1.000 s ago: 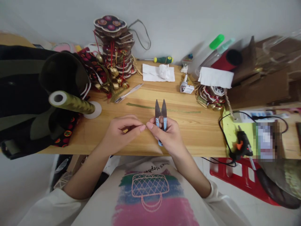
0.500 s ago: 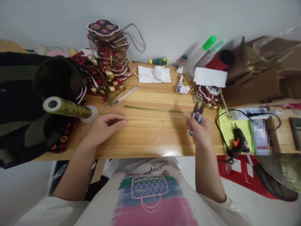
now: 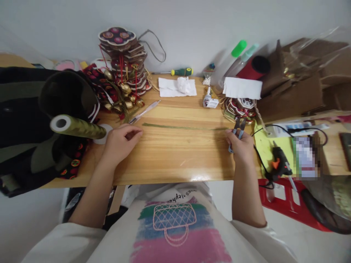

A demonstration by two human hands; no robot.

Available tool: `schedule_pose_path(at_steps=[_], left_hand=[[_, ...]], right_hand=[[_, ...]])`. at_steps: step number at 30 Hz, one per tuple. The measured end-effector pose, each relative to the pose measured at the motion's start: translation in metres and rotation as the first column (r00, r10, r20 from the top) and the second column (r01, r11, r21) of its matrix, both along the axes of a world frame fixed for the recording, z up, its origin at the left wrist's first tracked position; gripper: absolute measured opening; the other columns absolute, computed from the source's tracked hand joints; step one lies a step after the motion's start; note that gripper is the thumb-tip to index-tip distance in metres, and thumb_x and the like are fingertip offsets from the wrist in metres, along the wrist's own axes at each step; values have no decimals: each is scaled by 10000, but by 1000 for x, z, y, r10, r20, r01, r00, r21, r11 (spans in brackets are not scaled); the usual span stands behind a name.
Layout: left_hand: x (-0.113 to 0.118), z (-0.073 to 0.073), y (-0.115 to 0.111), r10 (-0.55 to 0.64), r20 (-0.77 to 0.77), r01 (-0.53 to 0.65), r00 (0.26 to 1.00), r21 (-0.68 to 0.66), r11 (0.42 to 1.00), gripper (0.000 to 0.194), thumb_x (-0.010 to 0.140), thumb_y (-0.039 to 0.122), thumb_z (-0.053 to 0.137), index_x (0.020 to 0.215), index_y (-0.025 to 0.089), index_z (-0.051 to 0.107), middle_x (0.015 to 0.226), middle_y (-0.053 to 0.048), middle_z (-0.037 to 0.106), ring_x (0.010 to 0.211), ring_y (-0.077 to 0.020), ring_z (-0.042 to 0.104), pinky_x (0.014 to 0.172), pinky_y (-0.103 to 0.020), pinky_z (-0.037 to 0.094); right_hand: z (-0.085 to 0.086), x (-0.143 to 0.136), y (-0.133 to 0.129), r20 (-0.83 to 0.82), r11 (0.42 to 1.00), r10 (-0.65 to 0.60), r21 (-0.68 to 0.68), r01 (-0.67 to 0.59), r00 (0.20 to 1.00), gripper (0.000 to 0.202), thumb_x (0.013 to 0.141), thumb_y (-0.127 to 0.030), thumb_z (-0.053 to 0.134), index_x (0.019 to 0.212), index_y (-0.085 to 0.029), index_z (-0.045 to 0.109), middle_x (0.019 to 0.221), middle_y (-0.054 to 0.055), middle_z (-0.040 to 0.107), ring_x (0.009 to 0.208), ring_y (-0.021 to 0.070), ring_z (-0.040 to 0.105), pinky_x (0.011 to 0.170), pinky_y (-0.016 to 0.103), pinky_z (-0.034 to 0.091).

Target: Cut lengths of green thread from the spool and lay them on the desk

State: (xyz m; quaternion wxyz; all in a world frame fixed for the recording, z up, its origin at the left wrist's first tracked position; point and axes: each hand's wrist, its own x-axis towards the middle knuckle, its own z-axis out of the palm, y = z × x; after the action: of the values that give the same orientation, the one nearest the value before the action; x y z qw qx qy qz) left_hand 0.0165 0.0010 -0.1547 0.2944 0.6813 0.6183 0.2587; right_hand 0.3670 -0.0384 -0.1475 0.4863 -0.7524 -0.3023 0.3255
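A long thin green cord [image 3: 181,127] lies nearly straight across the wooden table [image 3: 175,160]. Its right end meets the fingertips of my right hand [image 3: 241,145], which is closed around small blue-handled snips [image 3: 240,128], blades pointing away from me. My left hand [image 3: 123,140] is by the cord's left end, thumb and index fingertip together; anything between them is too small to make out. Left of that hand, a spool of green ribbon [image 3: 79,127] leans over a white disc.
Stacked flower-shaped pieces with bells [image 3: 123,58] stand back left, near a pen [image 3: 144,111]. Along the back are a screwdriver [image 3: 181,71], tissue [image 3: 177,87] and small bottle [image 3: 210,99]. A glue gun [image 3: 281,160] and cardboard box [image 3: 293,91] are on the right.
My right hand has moved right with the snips, along the cord's right end. My left hand has shifted slightly left and away from me, its fingertips closer together.
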Motion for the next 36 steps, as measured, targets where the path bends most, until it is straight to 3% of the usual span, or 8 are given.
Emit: schedule_pose_path(at_steps=[7,13,17,20,26,36], left_hand=[[1,-5,-6,45,-177,-20,983,142,990,227,806,346,578,956,229,701,874,-20,630,668,-136,535,667,-280,454],[-1,-5,-16,35,-304,32,952,210,977,363,850,347,542,1187,245,630,1123,-87,593,917,-222,602,789,-357,493],[-2,-6,-20,-6,-378,110,926,253,961,299,877,318,519,1132,251,659,1173,-113,598,1055,-276,577,905,-439,455],[-1,-5,-21,-8,-447,136,894,255,957,275,888,308,508,1093,253,684,1179,-118,612,1093,-304,565,895,-464,431],[2,-6,-22,-17,-517,179,856,265,947,295,901,307,481,1083,234,702,1144,-137,634,1048,-321,568,855,-477,414],[1,-11,-24,-34,-504,199,863,276,940,287,891,306,500,1078,266,714,1146,-119,630,1043,-306,561,854,-467,400]], right_hand=[[-3,6,1,34,999,-37,26,37,999,155,589,-294,667,573,-184,561,447,-64,423,423,59,351,407,212,253],[-5,8,-3,30,997,-80,16,79,996,162,587,-310,676,607,-186,574,456,-67,429,425,56,334,395,203,219],[-7,7,-3,18,996,-79,38,78,997,169,580,-311,682,602,-183,575,456,-68,426,423,54,340,399,204,226],[-9,8,-2,20,996,-81,50,80,997,173,584,-309,680,592,-181,563,459,-62,436,427,57,356,402,204,236],[-12,9,-4,14,992,-117,50,116,993,186,593,-317,687,643,-179,573,469,-65,444,423,55,343,395,199,220],[-15,9,-3,-2,986,-154,62,153,988,199,589,-318,688,634,-190,542,454,-76,430,395,46,318,371,192,185]])
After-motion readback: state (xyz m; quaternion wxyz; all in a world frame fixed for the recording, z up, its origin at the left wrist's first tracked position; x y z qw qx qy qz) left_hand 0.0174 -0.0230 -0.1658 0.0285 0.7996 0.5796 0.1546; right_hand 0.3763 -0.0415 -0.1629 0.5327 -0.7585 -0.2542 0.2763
